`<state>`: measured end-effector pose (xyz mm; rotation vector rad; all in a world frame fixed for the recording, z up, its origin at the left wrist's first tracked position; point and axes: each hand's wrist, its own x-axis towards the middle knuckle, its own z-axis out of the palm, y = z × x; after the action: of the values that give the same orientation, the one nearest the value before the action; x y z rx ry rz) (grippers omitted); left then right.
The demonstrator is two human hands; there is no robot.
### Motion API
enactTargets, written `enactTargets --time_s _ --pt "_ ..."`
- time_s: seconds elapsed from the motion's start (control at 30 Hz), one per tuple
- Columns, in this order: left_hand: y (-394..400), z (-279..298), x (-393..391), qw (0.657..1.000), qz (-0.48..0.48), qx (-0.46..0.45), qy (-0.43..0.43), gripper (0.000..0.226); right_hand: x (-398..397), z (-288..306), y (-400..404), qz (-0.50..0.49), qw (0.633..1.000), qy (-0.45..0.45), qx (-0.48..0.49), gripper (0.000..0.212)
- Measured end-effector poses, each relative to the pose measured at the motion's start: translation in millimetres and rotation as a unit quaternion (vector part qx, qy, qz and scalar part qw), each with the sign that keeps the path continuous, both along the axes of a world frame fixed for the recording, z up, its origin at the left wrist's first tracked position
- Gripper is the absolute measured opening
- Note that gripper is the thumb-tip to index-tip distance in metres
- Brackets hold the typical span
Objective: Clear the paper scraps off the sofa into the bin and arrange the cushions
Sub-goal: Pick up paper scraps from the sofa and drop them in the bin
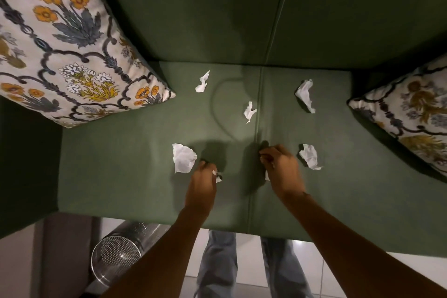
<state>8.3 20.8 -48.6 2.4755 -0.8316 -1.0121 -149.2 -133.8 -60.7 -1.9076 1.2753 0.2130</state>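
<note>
Several white paper scraps lie on the green sofa seat [125, 176]. One large scrap [183, 158] sits just left of my left hand [202, 185], whose fingers are closed on a small scrap [217, 176]. My right hand [281, 168] is closed on another scrap, with a white bit [267, 175] showing under the palm. More scraps lie at the right [310, 156], the centre [249, 111], the back left [202, 82] and the back right [306, 95]. A floral cushion [60, 38] leans in the left corner, a second one [411, 113] in the right.
A perforated metal bin [116, 257] stands on the floor at the sofa's front left, partly behind my left forearm. My legs in grey jeans [217, 266] stand against the seat's front edge on pale tiles. The green backrest [217, 7] rises behind.
</note>
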Motion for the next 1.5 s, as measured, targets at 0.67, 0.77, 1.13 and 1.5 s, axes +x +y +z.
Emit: enactTargets --time_s 0.67,0.77,1.13,1.5 --pt "48.0 -22.7 17.0 0.982 0.133 -0.114 -0.067 0.023 -27.0 -13.7 73.1 -0.12 0.993 0.002 -0.018 0.016" --pt "65.2 -19.3 7.9 0.985 0.131 -0.096 -0.054 0.025 -31.0 -9.3 79.1 -0.086 0.996 -0.02 -0.029 0.018" --pt "166.0 24.7 -14.9 0.965 0.248 -0.062 -0.058 0.015 12.9 30.3 185.1 -0.006 0.992 -0.126 0.031 0.02" --pt "355.3 17.4 2.6 0.927 0.371 -0.021 -0.055 0.019 78.3 18.3 357.9 0.091 0.98 -0.139 0.111 0.014"
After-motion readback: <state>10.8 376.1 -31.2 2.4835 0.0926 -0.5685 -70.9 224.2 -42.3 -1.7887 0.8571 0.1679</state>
